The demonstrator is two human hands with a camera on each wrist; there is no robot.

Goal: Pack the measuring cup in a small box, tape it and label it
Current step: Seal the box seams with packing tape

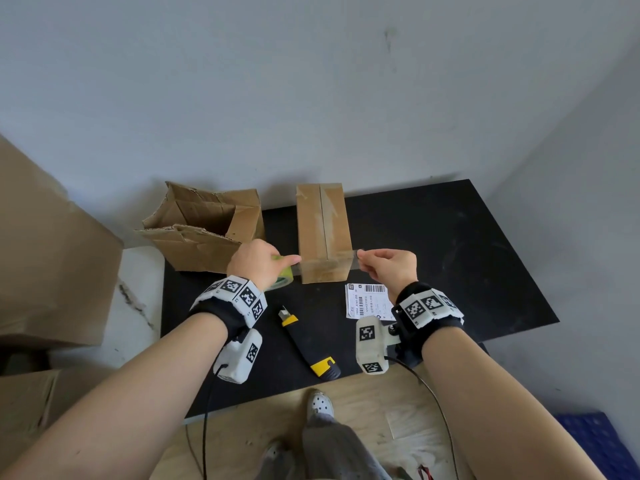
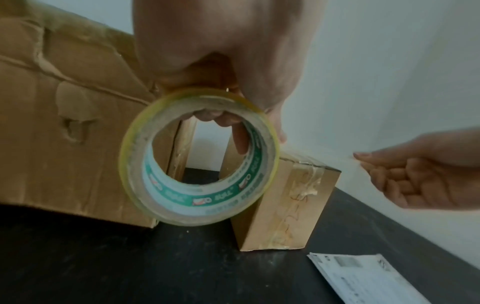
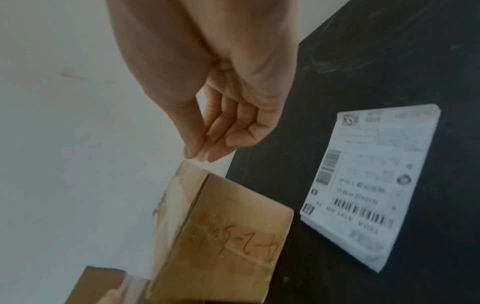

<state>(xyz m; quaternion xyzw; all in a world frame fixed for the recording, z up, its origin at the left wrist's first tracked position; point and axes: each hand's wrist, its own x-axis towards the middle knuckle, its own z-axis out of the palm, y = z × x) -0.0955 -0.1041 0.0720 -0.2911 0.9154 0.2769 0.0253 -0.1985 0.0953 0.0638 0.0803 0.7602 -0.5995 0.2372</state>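
A small closed cardboard box (image 1: 323, 230) stands on the black table (image 1: 450, 244), its top seam running away from me. My left hand (image 1: 258, 261) grips a roll of clear tape (image 2: 198, 158) just left of the box, fingers through the core. My right hand (image 1: 384, 266) pinches the free tape end (image 1: 356, 256) at the box's right. The clear strip (image 1: 325, 263) stretches across the box's near top edge between both hands. The box (image 3: 228, 232) shows red handwriting on its side. The measuring cup is not visible.
A stack of white shipping labels (image 1: 369, 301) lies just in front of the box. A yellow-and-black utility knife (image 1: 308, 342) lies near the table's front edge. An open torn carton (image 1: 204, 230) stands left of the box; bigger cartons (image 1: 45, 258) stand at far left.
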